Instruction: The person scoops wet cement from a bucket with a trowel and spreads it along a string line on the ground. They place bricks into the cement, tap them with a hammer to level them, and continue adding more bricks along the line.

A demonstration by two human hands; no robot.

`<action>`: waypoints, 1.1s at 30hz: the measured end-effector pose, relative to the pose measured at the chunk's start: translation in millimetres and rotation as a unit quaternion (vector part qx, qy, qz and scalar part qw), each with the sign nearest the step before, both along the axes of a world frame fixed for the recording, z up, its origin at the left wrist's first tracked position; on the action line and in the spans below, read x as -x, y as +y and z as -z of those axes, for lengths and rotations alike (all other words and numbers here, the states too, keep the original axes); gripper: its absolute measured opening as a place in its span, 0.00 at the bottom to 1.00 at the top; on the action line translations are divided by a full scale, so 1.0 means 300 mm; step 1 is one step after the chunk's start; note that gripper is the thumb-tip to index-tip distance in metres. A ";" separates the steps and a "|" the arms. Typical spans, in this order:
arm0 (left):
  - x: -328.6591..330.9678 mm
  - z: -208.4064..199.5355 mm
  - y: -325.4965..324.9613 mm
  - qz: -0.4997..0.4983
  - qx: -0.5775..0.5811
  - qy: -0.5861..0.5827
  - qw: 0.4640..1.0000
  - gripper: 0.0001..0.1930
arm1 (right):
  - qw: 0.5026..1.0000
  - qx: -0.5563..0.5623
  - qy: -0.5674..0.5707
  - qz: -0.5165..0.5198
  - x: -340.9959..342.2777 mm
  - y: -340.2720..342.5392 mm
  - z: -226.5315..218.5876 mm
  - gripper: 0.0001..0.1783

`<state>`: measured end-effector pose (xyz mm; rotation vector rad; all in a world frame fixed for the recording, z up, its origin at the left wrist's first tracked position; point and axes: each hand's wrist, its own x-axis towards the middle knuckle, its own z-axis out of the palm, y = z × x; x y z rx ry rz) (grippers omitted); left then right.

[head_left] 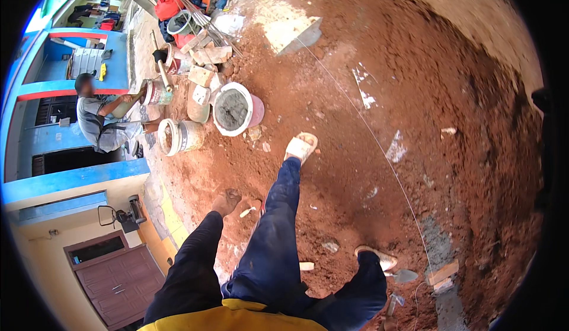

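Note:
My left hand (227,201), at the end of a black sleeve, hangs over the red soil left of my leg. It looks dirt-smeared and its fingers seem loosely bent; no held thing shows. A small pale piece (248,212) is near it. My right hand is out of view. One sandalled foot (301,147) is planted in front of me; the other sandal (379,258) is at the lower right. Beside that one rests a trowel (405,276), its grey blade on the soil. Ahead stands a bucket of grey mortar (231,110).
Left of the mortar bucket are another bucket (181,137) and bricks (212,55). A person (95,114) sits by a paint bucket (158,92). A taut string (379,143) crosses the soil to a brick (443,272) by a grey mortar strip. A soil bank (474,111) rises right.

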<state>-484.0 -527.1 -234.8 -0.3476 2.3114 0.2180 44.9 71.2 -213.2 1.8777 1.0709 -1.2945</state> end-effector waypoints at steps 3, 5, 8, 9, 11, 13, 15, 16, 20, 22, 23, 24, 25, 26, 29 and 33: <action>0.377 0.035 -0.151 -0.036 0.030 0.078 0.996 0.28 | 0.999 -0.021 -0.014 -0.045 0.445 -0.064 0.054 0.21; 0.638 0.090 -0.291 -0.056 0.039 0.127 0.990 0.30 | 0.996 -0.034 -0.027 -0.075 0.740 -0.104 0.085 0.21; 1.039 0.192 -0.546 0.006 0.058 0.196 0.979 0.32 | 0.992 -0.041 -0.036 -0.111 1.116 -0.173 0.121 0.21; 1.162 0.241 -0.632 0.002 0.052 0.215 0.975 0.31 | 0.991 -0.044 -0.045 -0.121 1.214 -0.195 0.123 0.21; 1.401 0.352 -0.787 0.028 0.062 0.265 0.962 0.31 | 0.987 -0.048 -0.061 -0.142 1.378 -0.252 0.143 0.21; 1.594 0.441 -0.906 0.043 0.061 0.222 0.972 0.26 | 0.983 -0.044 -0.082 -0.158 1.498 -0.310 0.156 0.21; 1.708 0.535 -0.946 -0.119 0.040 0.188 0.974 0.29 | 0.979 -0.036 -0.111 -0.168 1.568 -0.360 0.156 0.22; 1.733 0.580 -0.933 -0.264 0.017 0.187 0.946 0.36 | 0.977 -0.031 -0.125 -0.172 1.590 -0.376 0.159 0.22; 1.780 0.735 -0.849 -0.467 -0.052 0.230 0.852 0.67 | 0.966 -0.012 -0.179 -0.187 1.571 -0.383 0.145 0.22; 1.808 0.789 -0.826 -0.457 -0.048 0.231 0.858 0.78 | 0.962 -0.005 -0.200 -0.185 1.497 -0.353 0.103 0.22; 1.813 0.784 -0.840 -0.442 -0.077 0.240 0.861 0.77 | 0.961 0.002 -0.209 -0.181 1.447 -0.335 0.071 0.22; 1.835 0.790 -0.841 -0.458 -0.009 0.227 0.859 0.69 | 0.960 0.011 -0.217 -0.178 1.392 -0.317 0.038 0.22; 1.810 0.738 -0.881 -0.413 -0.094 0.201 0.884 0.56 | 0.960 0.027 -0.219 -0.171 1.333 -0.303 -0.011 0.22; 1.785 0.688 -0.909 -0.439 -0.192 0.190 0.857 0.44 | 0.960 0.064 -0.203 -0.184 1.272 -0.296 -0.062 0.23; 1.666 0.463 -0.938 -0.538 -0.412 0.115 0.726 0.36 | 0.977 0.120 -0.168 0.045 1.121 -0.307 -0.193 0.25; 1.378 0.154 -0.757 -0.550 -0.437 0.079 0.707 0.36 | 0.851 -0.006 -0.204 -0.484 1.096 -0.446 -0.232 0.28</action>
